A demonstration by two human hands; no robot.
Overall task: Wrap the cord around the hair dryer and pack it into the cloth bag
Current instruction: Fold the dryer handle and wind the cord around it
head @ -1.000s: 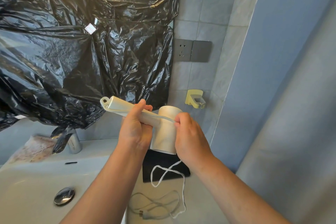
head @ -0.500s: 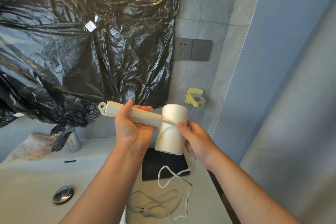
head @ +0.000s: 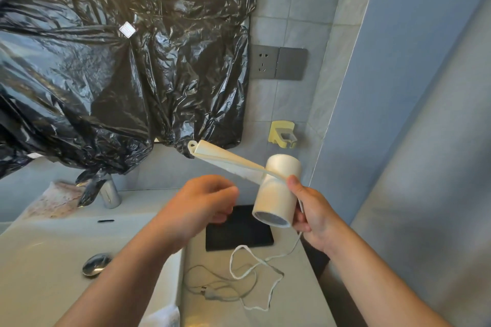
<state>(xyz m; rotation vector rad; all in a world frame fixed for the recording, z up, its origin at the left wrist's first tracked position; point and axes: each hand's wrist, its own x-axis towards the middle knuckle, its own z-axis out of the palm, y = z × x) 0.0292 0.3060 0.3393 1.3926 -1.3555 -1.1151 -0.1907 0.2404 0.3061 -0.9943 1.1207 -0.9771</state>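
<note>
My right hand [head: 309,206] grips the barrel of the white hair dryer [head: 277,191], thumb pressing the cord against it. The dryer's handle [head: 225,160] points up and left, with the cord lying along it. My left hand [head: 202,206] hovers just left of the barrel, fingers loosely curled, holding nothing. The rest of the white cord [head: 252,271] hangs from my right hand and lies in loose loops on the counter, ending in the plug [head: 212,295]. A dark flat cloth bag [head: 237,236] lies on the counter under the dryer.
A white sink [head: 53,260] with a chrome drain plug [head: 95,264] and faucet [head: 110,194] is at left. Black plastic sheeting [head: 119,61] covers the wall. A wall socket [head: 277,62] and yellow holder [head: 282,134] are on the tiles. A blue wall stands at right.
My left hand let go of the handle and dropped down beside the barrel. My right hand shifted around the barrel, and the dryer moved right with its handle tilted upward.
</note>
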